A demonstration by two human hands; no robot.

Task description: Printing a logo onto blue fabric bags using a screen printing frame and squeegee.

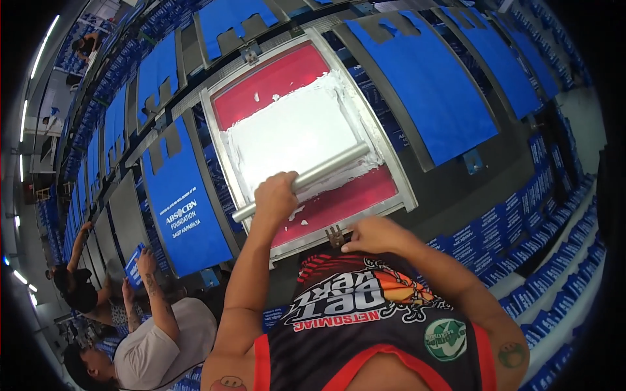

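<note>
A silver-framed printing screen (pixel 385 150) with red mesh lies before me. White ink (pixel 287 133) covers its middle, with ragged smears at the edges. My left hand (pixel 276 194) is closed round a long silver squeegee (pixel 332 165), which lies slantwise across the lower part of the ink. At the frame's near edge my right hand (pixel 378 236) is closed, its fingers partly hidden; it appears to grip that edge. A small metal clamp (pixel 335 236) sits just left of its thumb.
Blue fabric pieces lie on dark boards in rows, one printed white (pixel 189 225) at left, a plain one (pixel 424 91) at right. Racks of printed blue pieces (pixel 482 241) stand at right. At lower left, a person in a white shirt (pixel 163 345) holds a blue printed piece (pixel 135 267).
</note>
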